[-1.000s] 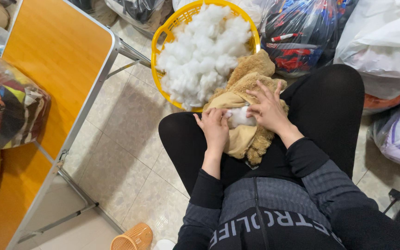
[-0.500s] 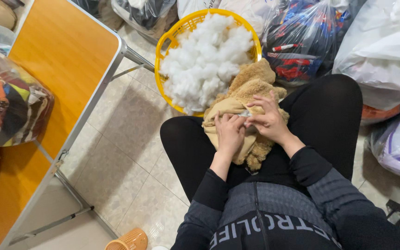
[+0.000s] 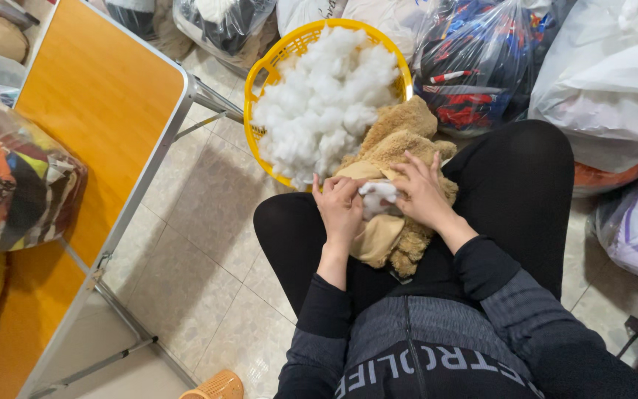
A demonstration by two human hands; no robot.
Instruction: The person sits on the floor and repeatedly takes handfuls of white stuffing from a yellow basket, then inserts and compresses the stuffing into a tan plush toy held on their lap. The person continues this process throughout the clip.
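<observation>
On the lap, the left hand (image 3: 340,210) and right hand (image 3: 422,193) press a tan plush toy (image 3: 393,151), fingers curled around a white tuft of stuffing (image 3: 378,196) at its opening. Just beyond stands a yellow basket (image 3: 278,55) heaped with stuffing, then bulging plastic bags (image 3: 481,59)

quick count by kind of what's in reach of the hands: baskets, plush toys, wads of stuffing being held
yellow basket heaped with white stuffing: 1
tan plush toy on the lap: 1
wad of white stuffing between the left hand and right hand: 1
total: 3
</observation>
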